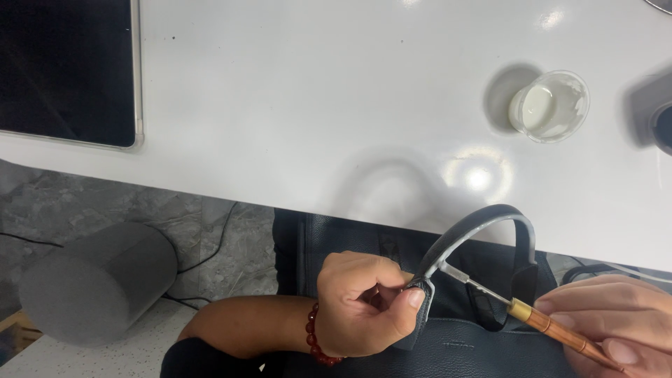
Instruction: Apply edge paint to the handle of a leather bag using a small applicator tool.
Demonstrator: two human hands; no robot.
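— What was the left hand (364,304) doing?

— It was curled closed, thumb and forefinger pinching the grey strap handle (483,218) of a dark leather bag (483,343) near the handle's lower end. A red bead bracelet (316,337) sat on that wrist.

— And the right hand (616,318)?

— Closed around a copper-coloured tool (553,327), fingers wrapped on the shaft. Its thin metal tip (465,278) touched the inner edge of the handle, just beside the left thumb.

— Where was the bag?

— In the person's lap, below the near edge of the white tabletop (315,105). The handle arched up so that its top overlapped that edge.

— Anything on the tabletop?

— A small clear cup (549,106) holding something white, well apart from the hands, towards the far right. A dark tablet (66,70) lay at the far left. A grey cylinder (98,283) stood on the floor to the left, with black cables (210,255) near it.
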